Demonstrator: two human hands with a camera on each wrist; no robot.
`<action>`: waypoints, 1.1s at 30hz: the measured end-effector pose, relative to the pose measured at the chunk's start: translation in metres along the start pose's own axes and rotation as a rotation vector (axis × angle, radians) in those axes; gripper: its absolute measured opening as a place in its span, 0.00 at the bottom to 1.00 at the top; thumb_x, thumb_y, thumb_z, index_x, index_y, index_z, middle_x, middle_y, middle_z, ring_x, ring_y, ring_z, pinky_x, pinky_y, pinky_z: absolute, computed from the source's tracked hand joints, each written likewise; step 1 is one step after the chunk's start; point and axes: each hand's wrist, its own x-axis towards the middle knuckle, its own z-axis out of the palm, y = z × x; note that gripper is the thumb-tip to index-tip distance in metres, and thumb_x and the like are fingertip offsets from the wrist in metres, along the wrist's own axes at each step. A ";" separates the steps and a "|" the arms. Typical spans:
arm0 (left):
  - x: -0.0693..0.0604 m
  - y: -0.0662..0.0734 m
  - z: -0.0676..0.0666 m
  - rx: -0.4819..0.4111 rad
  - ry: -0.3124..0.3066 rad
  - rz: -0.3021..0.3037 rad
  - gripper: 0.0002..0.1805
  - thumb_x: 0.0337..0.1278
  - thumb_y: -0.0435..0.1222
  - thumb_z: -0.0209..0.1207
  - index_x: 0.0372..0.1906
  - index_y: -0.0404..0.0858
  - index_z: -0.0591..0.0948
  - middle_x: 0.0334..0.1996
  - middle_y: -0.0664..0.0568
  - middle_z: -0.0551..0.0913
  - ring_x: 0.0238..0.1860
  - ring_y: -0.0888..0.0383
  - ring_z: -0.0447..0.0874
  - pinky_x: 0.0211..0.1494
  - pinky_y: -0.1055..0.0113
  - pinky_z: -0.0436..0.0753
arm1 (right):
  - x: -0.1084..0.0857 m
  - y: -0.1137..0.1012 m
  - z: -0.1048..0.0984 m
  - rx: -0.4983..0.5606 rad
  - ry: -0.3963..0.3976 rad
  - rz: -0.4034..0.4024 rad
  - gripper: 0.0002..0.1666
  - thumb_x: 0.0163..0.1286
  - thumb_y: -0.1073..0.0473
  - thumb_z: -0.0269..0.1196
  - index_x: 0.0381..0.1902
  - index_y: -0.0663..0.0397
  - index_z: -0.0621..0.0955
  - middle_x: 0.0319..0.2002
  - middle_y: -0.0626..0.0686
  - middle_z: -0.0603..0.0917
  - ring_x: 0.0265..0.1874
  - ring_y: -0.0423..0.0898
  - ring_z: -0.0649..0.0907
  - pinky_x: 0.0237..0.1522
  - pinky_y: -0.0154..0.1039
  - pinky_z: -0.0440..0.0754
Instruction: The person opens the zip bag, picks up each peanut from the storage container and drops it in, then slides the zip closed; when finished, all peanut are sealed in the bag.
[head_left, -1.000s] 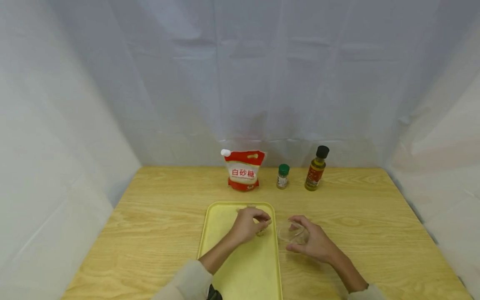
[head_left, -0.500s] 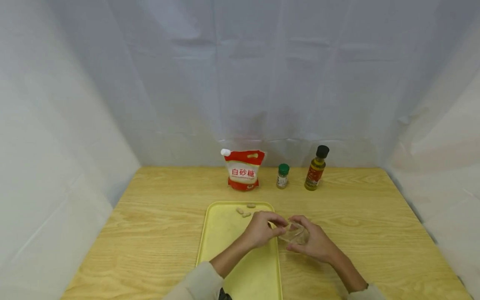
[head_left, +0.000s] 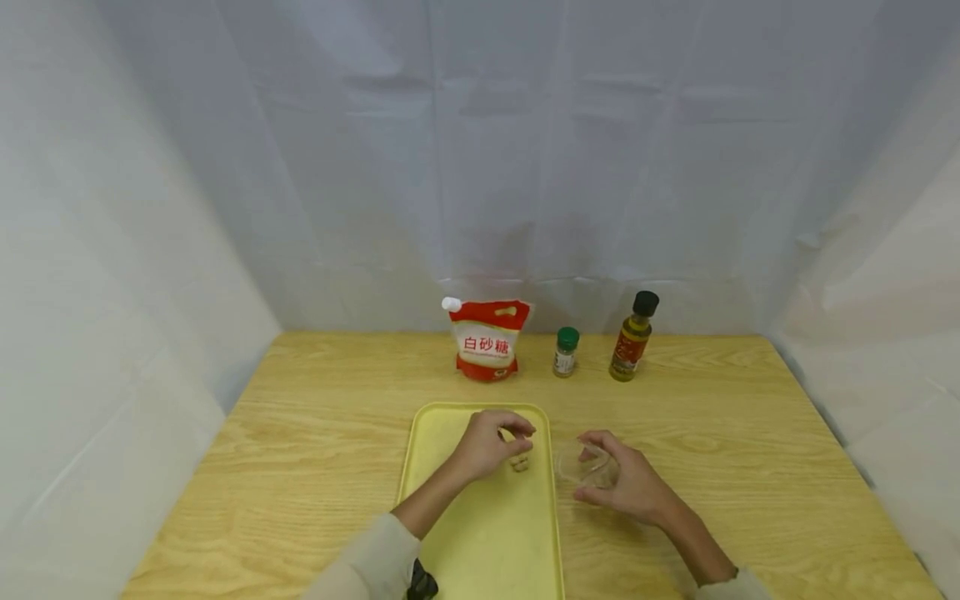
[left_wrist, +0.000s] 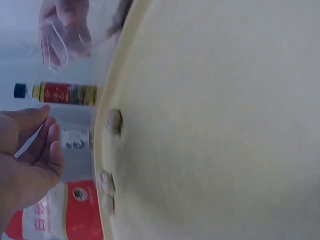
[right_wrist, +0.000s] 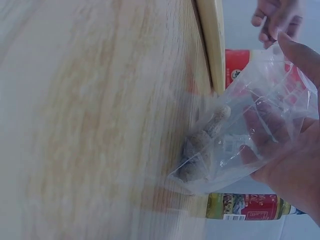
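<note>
My left hand (head_left: 486, 443) hovers above the far part of the yellow tray (head_left: 491, 542), its fingers loosely bent. Nothing shows between its thumb and fingertips in the left wrist view. Beneath it lie unshelled peanuts (head_left: 519, 462); along the tray's rim the left wrist view shows a peanut (left_wrist: 114, 121) apart from another pair (left_wrist: 107, 192). Just right of the tray, my right hand (head_left: 633, 483) holds a clear plastic bag (right_wrist: 245, 130) with its mouth spread. Several peanuts (right_wrist: 197, 152) sit in the bag's bottom. My left hand hides part of the tray's far end.
At the back of the wooden table (head_left: 300, 450) stand a red and white sugar pouch (head_left: 487, 342), a small green-capped jar (head_left: 566, 354) and an oil bottle (head_left: 632, 342) with a black cap. Pale sheets (head_left: 510, 167) hang behind and at both sides.
My left hand went right from the tray to the bag's mouth, then came back left over the tray. The right hand and bag have stayed in place.
</note>
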 end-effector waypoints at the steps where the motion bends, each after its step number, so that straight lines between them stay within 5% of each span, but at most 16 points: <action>1: 0.000 -0.003 -0.003 0.004 0.008 -0.003 0.09 0.54 0.30 0.64 0.40 0.32 0.84 0.37 0.45 0.86 0.38 0.55 0.82 0.36 0.73 0.78 | 0.000 0.000 0.000 0.002 0.001 0.000 0.42 0.53 0.46 0.72 0.62 0.51 0.69 0.47 0.48 0.80 0.57 0.58 0.76 0.57 0.64 0.70; 16: 0.008 -0.034 -0.020 0.101 0.145 -0.099 0.09 0.48 0.25 0.65 0.38 0.28 0.84 0.36 0.39 0.86 0.35 0.51 0.84 0.37 0.68 0.83 | -0.002 0.001 -0.001 0.023 0.010 0.003 0.42 0.52 0.47 0.73 0.62 0.52 0.68 0.48 0.48 0.80 0.59 0.60 0.74 0.59 0.65 0.68; 25: 0.013 -0.049 -0.012 0.234 0.167 0.015 0.05 0.44 0.20 0.64 0.31 0.27 0.85 0.29 0.40 0.86 0.31 0.51 0.84 0.34 0.68 0.82 | -0.001 0.001 -0.001 0.032 0.005 -0.015 0.42 0.53 0.48 0.73 0.62 0.53 0.68 0.47 0.49 0.80 0.59 0.60 0.74 0.58 0.66 0.68; 33: 0.011 -0.047 -0.006 0.313 0.178 -0.004 0.02 0.46 0.24 0.66 0.28 0.30 0.85 0.26 0.45 0.86 0.27 0.57 0.82 0.31 0.71 0.79 | -0.002 0.002 -0.001 0.020 0.008 -0.026 0.42 0.53 0.46 0.72 0.62 0.54 0.68 0.47 0.49 0.80 0.58 0.61 0.75 0.58 0.66 0.69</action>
